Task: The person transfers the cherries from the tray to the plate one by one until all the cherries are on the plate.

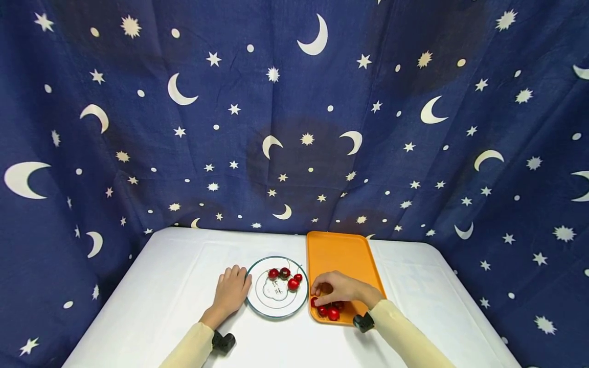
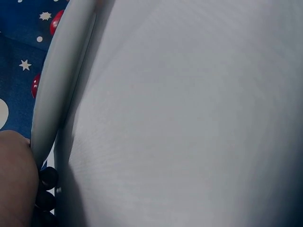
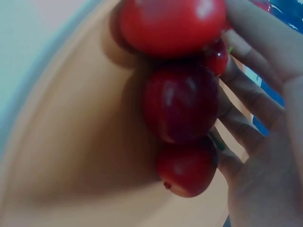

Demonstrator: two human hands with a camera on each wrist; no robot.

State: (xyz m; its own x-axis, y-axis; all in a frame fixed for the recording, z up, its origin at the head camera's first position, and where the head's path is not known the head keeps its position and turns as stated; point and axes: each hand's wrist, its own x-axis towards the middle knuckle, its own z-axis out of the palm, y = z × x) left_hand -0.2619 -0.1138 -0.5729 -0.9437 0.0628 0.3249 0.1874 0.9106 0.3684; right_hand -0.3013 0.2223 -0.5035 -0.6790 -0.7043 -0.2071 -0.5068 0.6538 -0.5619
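Note:
A white plate (image 1: 276, 308) with a dark green rim holds several red cherries (image 1: 293, 284). My left hand (image 1: 231, 290) rests on the table at the plate's left side, its thumb touching the rim. In the left wrist view, the hand (image 2: 16, 177) shows partly beside the plate's outer wall (image 2: 64, 78). Over the near end of an orange tray (image 1: 340, 250), my right hand (image 1: 338, 287) pinches a cherry (image 1: 314, 302) between thumb and fingers. More cherries (image 1: 333, 313) lie under that hand; the right wrist view shows some (image 3: 181, 101) close against its fingers (image 3: 253, 101).
A white cloth covers the table (image 1: 271, 342). Behind it hangs a dark blue curtain (image 1: 294, 128) with moons and stars. The tray stands just right of the plate. Each wrist wears a black camera mount (image 1: 224, 341).

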